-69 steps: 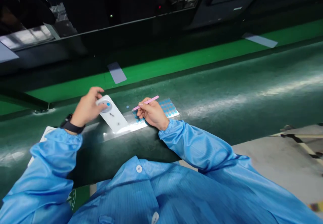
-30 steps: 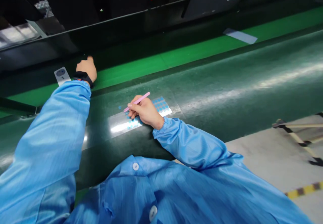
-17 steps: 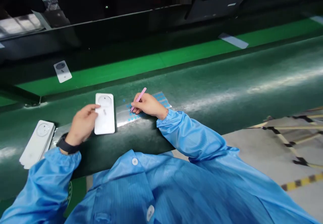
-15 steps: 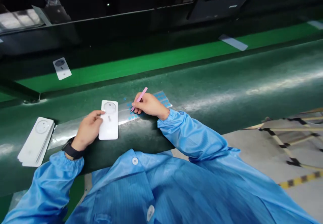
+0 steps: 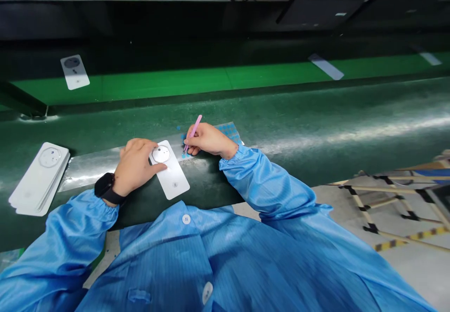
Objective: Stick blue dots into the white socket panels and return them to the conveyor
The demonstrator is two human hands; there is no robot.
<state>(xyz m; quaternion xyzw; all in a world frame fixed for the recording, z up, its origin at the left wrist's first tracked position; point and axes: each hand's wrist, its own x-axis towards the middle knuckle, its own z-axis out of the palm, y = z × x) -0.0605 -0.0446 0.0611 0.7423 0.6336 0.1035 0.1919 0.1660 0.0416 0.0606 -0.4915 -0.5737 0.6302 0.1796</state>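
My left hand [image 5: 135, 167] presses on a white rectangular card [image 5: 171, 171], its fingers over the card's round disc end. My right hand [image 5: 208, 139] grips pink tweezers [image 5: 194, 132], their tips down near small blue round stickers. The stickers lie on a backing sheet [image 5: 230, 131], partly hidden behind that hand. A stack of similar white cards [image 5: 39, 179] sits left of my left wrist. Another single card [image 5: 74, 71] lies farther off, beyond the bench's far edge.
A dark green bench mat [image 5: 298, 138] carries a shiny silver strip [image 5: 94, 169]. Beyond it runs a bright green surface [image 5: 211, 80] with pale strips [image 5: 326, 67]. Dark machinery stands behind. Low at right, a metal frame [image 5: 386, 204] stands on grey floor with yellow-black tape.
The card under my left hand has moved right and now tilts, its disc end nearer the tweezers. My view has swung, shifting everything in frame. The tweezers stay in my right hand.
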